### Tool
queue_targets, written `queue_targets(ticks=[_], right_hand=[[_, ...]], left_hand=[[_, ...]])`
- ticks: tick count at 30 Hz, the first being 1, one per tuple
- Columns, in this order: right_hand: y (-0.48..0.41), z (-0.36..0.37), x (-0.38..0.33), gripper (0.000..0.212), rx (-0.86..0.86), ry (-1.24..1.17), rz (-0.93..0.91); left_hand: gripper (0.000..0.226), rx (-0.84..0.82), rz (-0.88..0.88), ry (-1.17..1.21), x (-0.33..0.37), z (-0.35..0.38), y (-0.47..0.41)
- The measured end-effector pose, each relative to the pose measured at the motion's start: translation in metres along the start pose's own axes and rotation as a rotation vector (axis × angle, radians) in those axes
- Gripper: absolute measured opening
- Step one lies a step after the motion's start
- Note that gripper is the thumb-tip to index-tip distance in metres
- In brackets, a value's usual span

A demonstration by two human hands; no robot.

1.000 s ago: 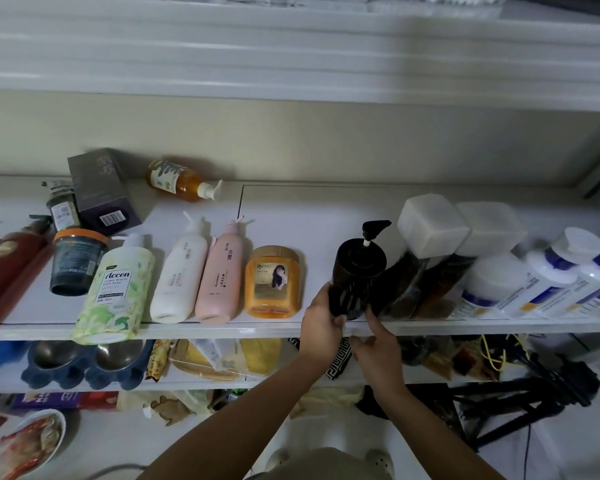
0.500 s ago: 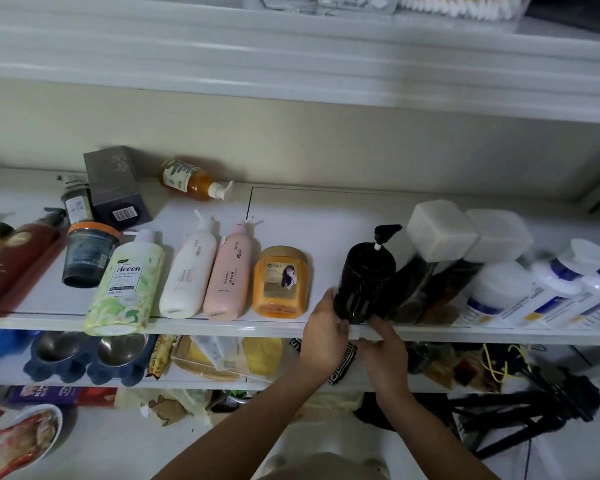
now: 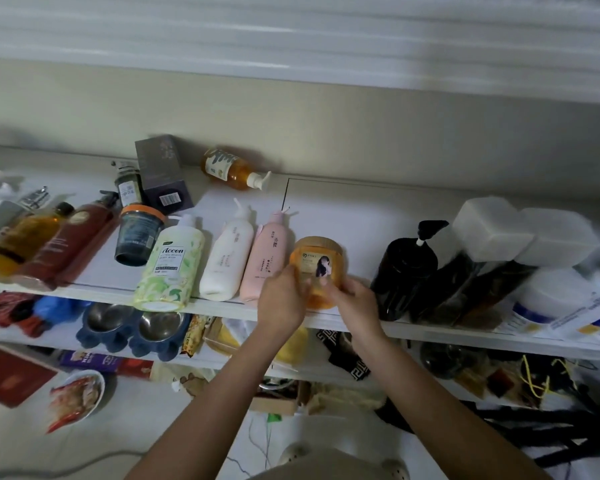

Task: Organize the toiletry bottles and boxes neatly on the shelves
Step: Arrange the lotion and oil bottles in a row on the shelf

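An orange jar (image 3: pixel 317 263) with a portrait label stands at the front of the white shelf (image 3: pixel 347 216). My left hand (image 3: pixel 283 297) grips its left side and my right hand (image 3: pixel 352 297) grips its right side. To the right stands a black pump bottle (image 3: pixel 404 275), apart from my hands. Left of the jar a pink bottle (image 3: pixel 267 261), a white bottle (image 3: pixel 227 261) and a green-patterned Accen bottle (image 3: pixel 170 268) stand in a row. At the back lie an amber pump bottle (image 3: pixel 231 169) on its side and a dark box (image 3: pixel 161 173).
Dark bottles with square white caps (image 3: pixel 492 230) and white tubs (image 3: pixel 555 299) crowd the shelf's right end. Brown and amber bottles (image 3: pixel 49 240) and a dark orange-rimmed tub (image 3: pixel 137 237) fill the left. The lower shelf holds blue pet bowls (image 3: pixel 132 327) and clutter.
Both hands have left the black pump bottle and moved left onto the orange jar, which they now hold. The black bottle stays standing on the shelf.
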State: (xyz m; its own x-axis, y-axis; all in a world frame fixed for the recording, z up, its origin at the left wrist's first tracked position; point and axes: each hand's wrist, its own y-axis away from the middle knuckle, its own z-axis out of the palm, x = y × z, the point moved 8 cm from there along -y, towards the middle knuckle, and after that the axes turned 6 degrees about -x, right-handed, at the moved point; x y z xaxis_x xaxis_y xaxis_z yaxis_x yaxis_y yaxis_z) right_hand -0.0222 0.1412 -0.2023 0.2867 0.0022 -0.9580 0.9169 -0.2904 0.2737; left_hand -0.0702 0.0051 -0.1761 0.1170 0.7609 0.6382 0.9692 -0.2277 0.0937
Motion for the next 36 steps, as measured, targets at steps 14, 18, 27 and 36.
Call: queue_targets(ticks=[14, 18, 27, 36], right_hand=[[-0.019, 0.0, 0.015, 0.014, -0.104, -0.134, 0.122], [-0.012, -0.005, 0.008, 0.038, -0.145, -0.073, -0.023], [0.005, -0.019, 0.035, 0.06, 0.032, 0.128, -0.14], [0.016, -0.022, 0.049, 0.073, 0.131, 0.226, -0.061]], left_hand=[[0.068, -0.24, -0.107, 0.182, 0.001, 0.005, -0.022], [0.084, -0.123, 0.063, 0.277, 0.002, 0.007, -0.017], [0.058, -0.034, 0.096, 0.257, -0.019, 0.041, -0.01], [0.049, -0.081, 0.08, 0.28, -0.02, 0.052, -0.019]])
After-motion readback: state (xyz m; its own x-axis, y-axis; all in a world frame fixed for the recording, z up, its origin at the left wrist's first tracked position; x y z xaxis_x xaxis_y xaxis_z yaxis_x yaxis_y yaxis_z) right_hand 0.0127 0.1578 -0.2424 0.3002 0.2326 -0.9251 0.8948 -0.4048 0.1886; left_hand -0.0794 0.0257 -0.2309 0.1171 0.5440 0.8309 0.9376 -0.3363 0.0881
